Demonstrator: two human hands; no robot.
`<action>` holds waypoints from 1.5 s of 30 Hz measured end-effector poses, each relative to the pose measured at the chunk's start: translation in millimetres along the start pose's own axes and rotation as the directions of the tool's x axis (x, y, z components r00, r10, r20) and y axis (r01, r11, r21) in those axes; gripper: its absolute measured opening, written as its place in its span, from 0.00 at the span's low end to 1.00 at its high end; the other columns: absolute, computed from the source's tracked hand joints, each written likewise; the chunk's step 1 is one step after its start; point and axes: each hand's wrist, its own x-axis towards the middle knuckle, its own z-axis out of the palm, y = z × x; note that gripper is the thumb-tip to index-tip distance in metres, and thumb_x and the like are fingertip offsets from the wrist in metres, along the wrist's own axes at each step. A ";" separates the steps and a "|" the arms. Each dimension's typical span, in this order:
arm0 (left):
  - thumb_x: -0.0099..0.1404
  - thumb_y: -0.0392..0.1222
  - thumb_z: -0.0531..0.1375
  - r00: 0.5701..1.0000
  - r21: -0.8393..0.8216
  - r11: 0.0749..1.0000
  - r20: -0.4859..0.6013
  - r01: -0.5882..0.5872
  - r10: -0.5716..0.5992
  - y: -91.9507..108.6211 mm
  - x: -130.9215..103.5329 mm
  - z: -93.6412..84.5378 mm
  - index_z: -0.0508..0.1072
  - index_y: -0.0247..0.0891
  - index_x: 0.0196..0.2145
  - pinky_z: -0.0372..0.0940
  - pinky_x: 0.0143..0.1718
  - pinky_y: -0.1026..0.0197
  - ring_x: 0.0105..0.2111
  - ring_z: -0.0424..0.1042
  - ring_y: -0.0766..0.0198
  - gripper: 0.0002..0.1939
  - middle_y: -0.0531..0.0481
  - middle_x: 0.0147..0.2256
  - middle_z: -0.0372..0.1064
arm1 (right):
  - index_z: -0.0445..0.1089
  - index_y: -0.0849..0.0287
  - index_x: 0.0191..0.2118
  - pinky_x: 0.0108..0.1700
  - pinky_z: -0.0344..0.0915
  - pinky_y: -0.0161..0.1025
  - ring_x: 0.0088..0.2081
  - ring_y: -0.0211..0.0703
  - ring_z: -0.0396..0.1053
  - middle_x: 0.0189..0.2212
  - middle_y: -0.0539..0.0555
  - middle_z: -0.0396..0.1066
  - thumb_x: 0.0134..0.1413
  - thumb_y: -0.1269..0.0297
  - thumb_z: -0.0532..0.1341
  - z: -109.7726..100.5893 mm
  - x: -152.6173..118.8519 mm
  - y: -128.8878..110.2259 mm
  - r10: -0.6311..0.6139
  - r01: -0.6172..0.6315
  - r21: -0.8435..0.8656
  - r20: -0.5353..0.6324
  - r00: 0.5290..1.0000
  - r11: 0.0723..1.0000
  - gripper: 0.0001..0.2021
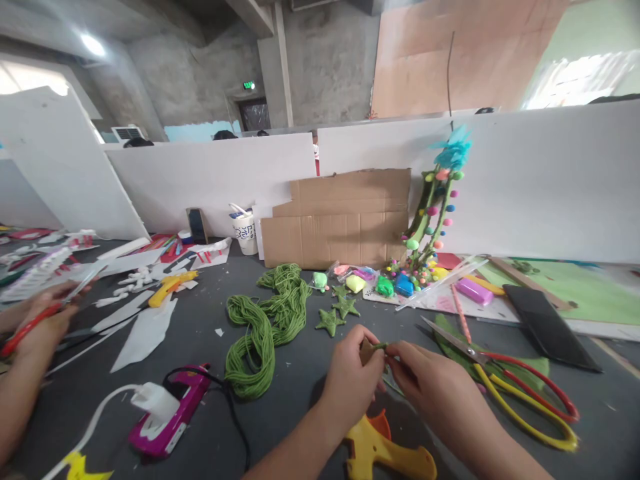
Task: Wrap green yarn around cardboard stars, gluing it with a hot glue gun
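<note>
My left hand (355,367) and my right hand (425,373) meet over the dark table, fingers pinched on a small piece wrapped in green yarn (381,346). A brownish bit shows between the left fingers; the rest of the piece is hidden. Just beyond them lie green stars (329,321). To the left rests a loose skein of green yarn (287,300). Below my hands is a yellow glue gun (387,453) with an orange trigger. Scissors (480,357) with red and yellow handles lie at the right on green felt (530,367).
A purple power strip (173,417) with a white plug and cables lies front left. Another person's hands (43,320) hold red scissors at the far left. Cardboard (335,233), clay packets (385,286) and a pompom-decorated stand (425,227) are at the back.
</note>
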 end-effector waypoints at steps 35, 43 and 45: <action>0.58 0.36 0.54 1.000 -0.029 0.999 -0.001 -0.015 0.015 -6.0 0.9 0.4 0.62 0.42 0.29 0.51 0.10 0.72 0.10 0.56 0.71 0.02 0.63 0.12 0.56 | 0.65 0.55 0.28 0.22 0.53 0.34 0.22 0.42 0.70 0.22 0.50 0.70 0.59 0.66 0.49 3.3 -1.8 3.1 -0.013 0.013 -0.049 0.011 1.000 0.999 0.11; 0.56 0.34 0.54 1.000 -0.129 0.991 0.000 0.022 -0.022 -1.4 2.5 0.7 0.61 0.40 0.29 0.49 0.09 0.72 0.09 0.55 0.72 0.03 0.64 0.11 0.57 | 0.65 0.55 0.30 0.22 0.55 0.34 0.22 0.42 0.70 0.22 0.50 0.70 0.59 0.66 0.48 -1.4 -0.5 0.7 -0.005 0.004 0.007 0.004 1.000 1.000 0.11; 0.55 0.35 0.55 0.999 -0.178 0.983 0.008 0.033 -0.032 -0.3 3.8 1.0 0.61 0.40 0.29 0.50 0.09 0.71 0.09 0.57 0.72 0.04 0.64 0.11 0.57 | 0.66 0.55 0.31 0.23 0.56 0.34 0.22 0.42 0.70 0.22 0.50 0.70 0.59 0.67 0.48 -2.9 -0.3 0.8 -0.009 0.010 0.036 -0.005 1.000 0.999 0.11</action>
